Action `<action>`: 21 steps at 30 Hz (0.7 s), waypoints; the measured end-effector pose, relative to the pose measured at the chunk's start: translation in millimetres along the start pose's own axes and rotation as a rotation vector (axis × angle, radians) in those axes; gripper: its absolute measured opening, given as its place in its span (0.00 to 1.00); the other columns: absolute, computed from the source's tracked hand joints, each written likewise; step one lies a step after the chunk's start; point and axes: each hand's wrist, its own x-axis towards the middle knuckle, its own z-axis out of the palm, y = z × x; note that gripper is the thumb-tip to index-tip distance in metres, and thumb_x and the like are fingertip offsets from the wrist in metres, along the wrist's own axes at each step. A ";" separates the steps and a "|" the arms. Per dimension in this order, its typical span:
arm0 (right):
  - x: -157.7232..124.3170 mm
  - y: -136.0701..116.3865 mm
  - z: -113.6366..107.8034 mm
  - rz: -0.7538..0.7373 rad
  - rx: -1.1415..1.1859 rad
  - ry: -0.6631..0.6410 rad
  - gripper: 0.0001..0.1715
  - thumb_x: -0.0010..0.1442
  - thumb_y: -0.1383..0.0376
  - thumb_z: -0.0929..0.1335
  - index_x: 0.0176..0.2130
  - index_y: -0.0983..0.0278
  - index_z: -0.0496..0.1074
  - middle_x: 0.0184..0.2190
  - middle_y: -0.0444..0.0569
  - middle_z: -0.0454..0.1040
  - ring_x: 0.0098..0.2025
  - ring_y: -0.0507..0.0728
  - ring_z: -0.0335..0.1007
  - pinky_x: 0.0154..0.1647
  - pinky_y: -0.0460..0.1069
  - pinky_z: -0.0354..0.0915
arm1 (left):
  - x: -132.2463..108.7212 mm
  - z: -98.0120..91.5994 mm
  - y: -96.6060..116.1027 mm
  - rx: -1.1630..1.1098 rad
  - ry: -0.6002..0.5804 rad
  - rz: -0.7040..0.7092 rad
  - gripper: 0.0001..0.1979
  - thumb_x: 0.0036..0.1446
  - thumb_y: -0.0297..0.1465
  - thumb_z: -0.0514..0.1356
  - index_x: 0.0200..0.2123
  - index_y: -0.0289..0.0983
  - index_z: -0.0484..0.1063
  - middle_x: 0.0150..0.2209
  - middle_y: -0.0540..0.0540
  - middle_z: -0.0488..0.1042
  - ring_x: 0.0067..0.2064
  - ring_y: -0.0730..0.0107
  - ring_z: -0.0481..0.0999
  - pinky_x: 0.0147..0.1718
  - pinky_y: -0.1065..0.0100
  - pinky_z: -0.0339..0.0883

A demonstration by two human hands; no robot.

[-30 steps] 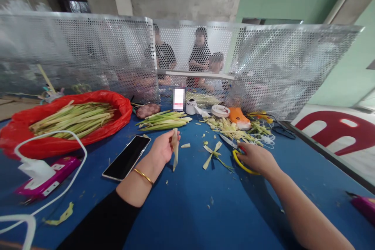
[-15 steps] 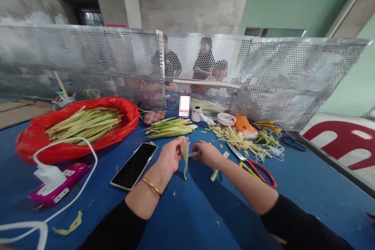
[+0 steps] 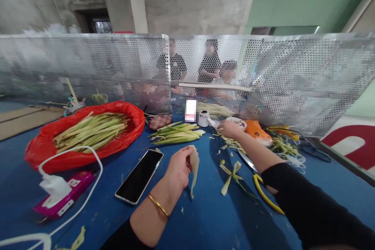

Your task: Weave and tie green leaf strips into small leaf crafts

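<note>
My left hand (image 3: 181,168) is closed, thumb and fingers pinching a pale, husk-like leaf strip (image 3: 194,168) that hangs down over the blue table. My right hand (image 3: 230,129) is stretched far out to the back, over the pile of cut leaf scraps (image 3: 230,142) and beside a white tape roll (image 3: 238,122). A white crumpled piece (image 3: 213,122) lies by its fingertips; whether the fingers grip anything is hidden. Beneath my right forearm are scissors (image 3: 249,161), partly covered. A cross-shaped knot of leaf strips (image 3: 233,175) rests between my arms.
A bundle of green-white leaves (image 3: 177,133) lies at centre. On the left are a red bag (image 3: 38,148) of long leaves, a phone (image 3: 140,175) and a purple power strip (image 3: 68,195) with a white cable. A perforated metal screen (image 3: 123,62) stands behind; people are beyond it.
My right hand has left the strip by my left hand and moved forward and right to the scrap pile. The left hand still holds its strip. The view has shifted slightly.
</note>
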 end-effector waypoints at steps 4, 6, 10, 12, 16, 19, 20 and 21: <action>17.1 -9.4 17.1 -0.036 0.029 0.065 0.18 0.64 0.60 0.66 0.53 0.64 0.67 0.52 0.53 0.69 0.47 0.58 0.70 0.46 0.58 0.69 | -4.5 3.0 0.1 0.029 0.024 -0.021 0.04 0.55 0.22 0.58 0.34 0.31 0.72 0.26 0.46 0.76 0.26 0.74 0.74 0.25 0.74 0.67; 19.2 -10.3 21.5 -0.015 0.067 0.121 0.19 0.64 0.60 0.66 0.53 0.64 0.67 0.52 0.53 0.69 0.47 0.58 0.70 0.46 0.58 0.69 | -9.0 5.6 0.7 0.051 -0.005 -0.034 0.04 0.56 0.22 0.58 0.34 0.30 0.73 0.26 0.46 0.76 0.26 0.75 0.74 0.25 0.75 0.66; 10.4 -5.2 10.6 0.107 0.188 0.343 0.15 0.66 0.64 0.63 0.49 0.67 0.70 0.50 0.56 0.71 0.48 0.60 0.70 0.48 0.58 0.67 | -16.8 9.6 0.9 0.109 -0.036 -0.027 0.04 0.55 0.23 0.59 0.34 0.31 0.73 0.28 0.45 0.76 0.27 0.75 0.75 0.25 0.75 0.65; -2.4 -5.9 -2.3 0.185 0.260 0.494 0.16 0.66 0.67 0.59 0.49 0.68 0.71 0.48 0.60 0.72 0.48 0.62 0.70 0.49 0.57 0.65 | -19.3 10.6 -0.3 0.136 -0.049 -0.012 0.04 0.54 0.23 0.59 0.34 0.32 0.73 0.30 0.44 0.77 0.28 0.74 0.75 0.26 0.75 0.66; -50.0 -30.3 -22.4 0.163 0.472 0.645 0.23 0.62 0.64 0.61 0.55 0.66 0.65 0.37 0.51 0.77 0.37 0.58 0.73 0.39 0.52 0.67 | -22.9 12.1 -5.7 0.184 -0.151 0.074 0.04 0.50 0.27 0.63 0.31 0.33 0.73 0.28 0.46 0.75 0.27 0.74 0.73 0.25 0.74 0.65; -98.7 -65.2 -22.5 -0.060 1.214 0.442 0.18 0.56 0.62 0.66 0.45 0.65 0.74 0.35 0.50 0.78 0.36 0.59 0.74 0.36 0.52 0.67 | -26.0 14.4 -11.9 0.189 -0.276 0.183 0.10 0.43 0.31 0.68 0.28 0.34 0.72 0.26 0.50 0.72 0.26 0.75 0.69 0.25 0.74 0.64; -114.3 -76.6 -20.3 -0.082 1.338 0.357 0.17 0.54 0.60 0.67 0.43 0.64 0.75 0.36 0.50 0.79 0.37 0.59 0.74 0.38 0.52 0.67 | -27.1 15.5 -14.2 0.183 -0.294 0.214 0.11 0.41 0.32 0.69 0.27 0.34 0.72 0.26 0.50 0.71 0.26 0.76 0.69 0.24 0.74 0.64; -128.5 -86.6 -17.6 -0.091 1.447 0.300 0.16 0.54 0.59 0.67 0.42 0.63 0.76 0.39 0.50 0.79 0.40 0.60 0.73 0.42 0.52 0.66 | -28.0 16.5 -16.5 0.182 -0.295 0.238 0.12 0.39 0.32 0.70 0.26 0.35 0.72 0.26 0.51 0.71 0.26 0.76 0.68 0.24 0.74 0.63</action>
